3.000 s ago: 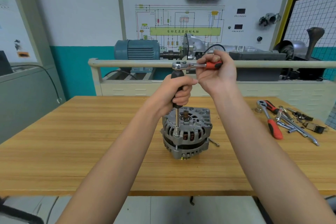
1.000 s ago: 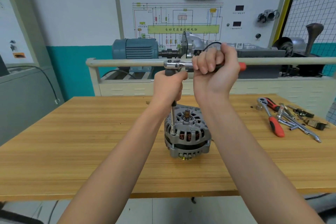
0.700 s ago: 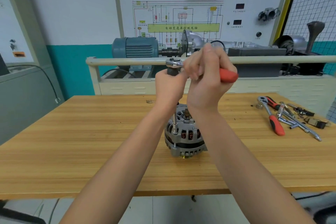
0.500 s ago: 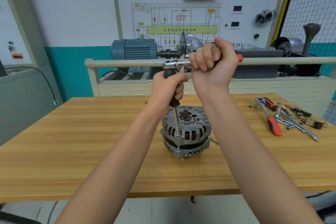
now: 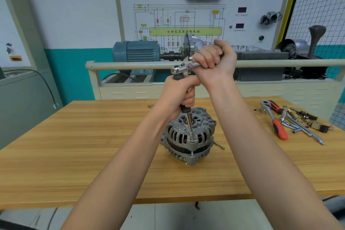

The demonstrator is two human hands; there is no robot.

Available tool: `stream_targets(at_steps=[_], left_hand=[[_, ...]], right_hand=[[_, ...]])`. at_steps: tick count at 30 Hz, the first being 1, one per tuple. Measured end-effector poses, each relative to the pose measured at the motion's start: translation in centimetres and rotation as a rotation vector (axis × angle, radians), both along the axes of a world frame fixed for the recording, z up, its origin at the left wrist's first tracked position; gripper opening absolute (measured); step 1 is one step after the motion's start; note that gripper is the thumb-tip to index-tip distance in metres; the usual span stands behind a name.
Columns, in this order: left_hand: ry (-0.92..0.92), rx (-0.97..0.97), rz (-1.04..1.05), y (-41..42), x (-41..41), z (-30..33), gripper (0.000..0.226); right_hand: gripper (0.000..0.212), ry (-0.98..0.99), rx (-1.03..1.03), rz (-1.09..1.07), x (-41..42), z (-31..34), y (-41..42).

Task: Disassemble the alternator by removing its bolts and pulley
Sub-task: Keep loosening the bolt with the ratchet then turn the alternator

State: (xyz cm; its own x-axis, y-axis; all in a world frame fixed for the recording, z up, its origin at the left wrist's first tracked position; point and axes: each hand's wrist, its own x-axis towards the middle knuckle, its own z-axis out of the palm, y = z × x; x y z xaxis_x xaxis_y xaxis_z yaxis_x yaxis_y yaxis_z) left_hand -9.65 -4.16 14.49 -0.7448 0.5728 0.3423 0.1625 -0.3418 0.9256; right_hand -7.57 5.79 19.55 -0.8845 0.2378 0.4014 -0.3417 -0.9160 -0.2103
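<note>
While left hand (image 5: 179,93) fingers clamp the extension (image 5: 189,123), right hand (image 5: 214,61) fingers grip the ratchet (image 5: 183,67)

1. The ratchet (image 5: 183,68) handle is hidden inside the right hand (image 5: 214,63).
2. The extension bar (image 5: 189,123) – its black grip is mostly covered by the left hand (image 5: 179,93).
3. The alternator (image 5: 188,136) pulley underneath is barely visible.

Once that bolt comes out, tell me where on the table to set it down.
Bare wood lies left of the alternator and along the table's near edge. The right end is crowded with ratchets and loose tools; a small loose part lies just right of the alternator.
</note>
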Motion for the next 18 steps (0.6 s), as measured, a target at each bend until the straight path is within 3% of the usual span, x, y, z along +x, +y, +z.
stream_targets(at_steps=[6, 9, 12, 18], left_hand=[[0.028, -0.108, 0.107, 0.7, 0.4, 0.4, 0.047], [0.031, -0.156, 0.154, 0.8, 0.2, 0.7, 0.041], [0.021, -0.175, 0.175, 0.7, 0.0, 1.0, 0.04], [-0.018, -0.133, 0.232, 0.4, -0.4, 0.9, 0.041]], right_hand=[[0.051, 0.066, -0.081, -0.011, 0.8, -0.9, 1.0], [0.043, 0.024, -0.135, 0.013, 0.4, -1.0, 1.2], [0.048, -0.036, -0.186, 0.011, -0.2, -0.9, 1.3], [0.049, 0.006, -0.121, -0.227, 1.0, -1.1, -0.3]])
